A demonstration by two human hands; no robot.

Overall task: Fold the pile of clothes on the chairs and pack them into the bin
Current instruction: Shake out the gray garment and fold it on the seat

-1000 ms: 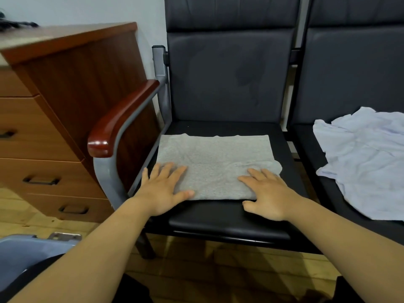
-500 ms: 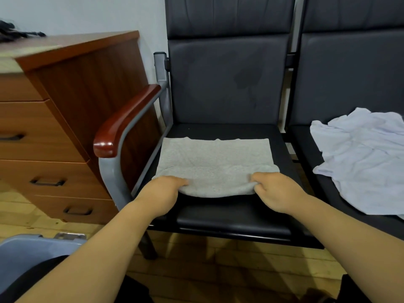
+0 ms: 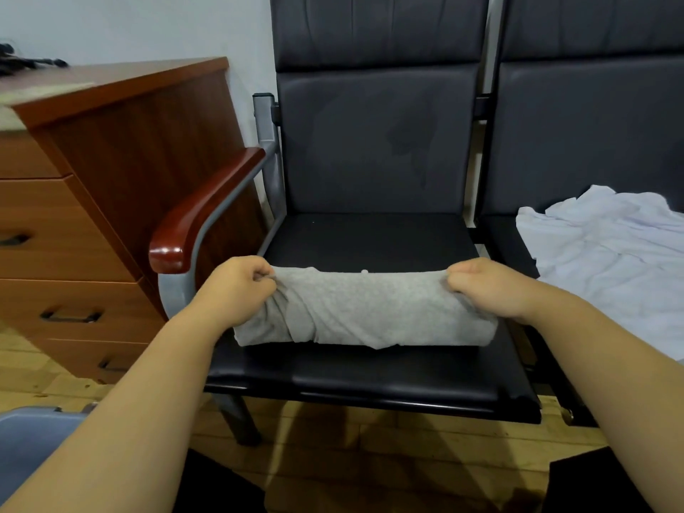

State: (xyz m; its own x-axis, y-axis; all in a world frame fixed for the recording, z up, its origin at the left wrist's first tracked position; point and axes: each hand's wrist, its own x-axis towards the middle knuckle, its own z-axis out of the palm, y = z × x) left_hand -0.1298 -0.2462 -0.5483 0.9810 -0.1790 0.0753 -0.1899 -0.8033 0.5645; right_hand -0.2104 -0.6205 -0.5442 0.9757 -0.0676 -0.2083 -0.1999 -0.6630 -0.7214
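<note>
Pinching the raised far edge of a grey garment (image 3: 370,312) at its two ends with left grip (image 3: 237,290) and right grip (image 3: 488,286), fingers curled tight into the cloth. Resting along the front half of the black chair seat (image 3: 370,379), doubled into a thick band, long axis left to right, rounded fold facing the camera. Apparently mid-fold, with packing yet to come. Waiting crumpled and unfolded on the neighbouring seat to the right, a white garment (image 3: 610,261). Glimpsed low at the left edge, a corner of the blue-grey bin (image 3: 29,438), contents out of sight.
</note>
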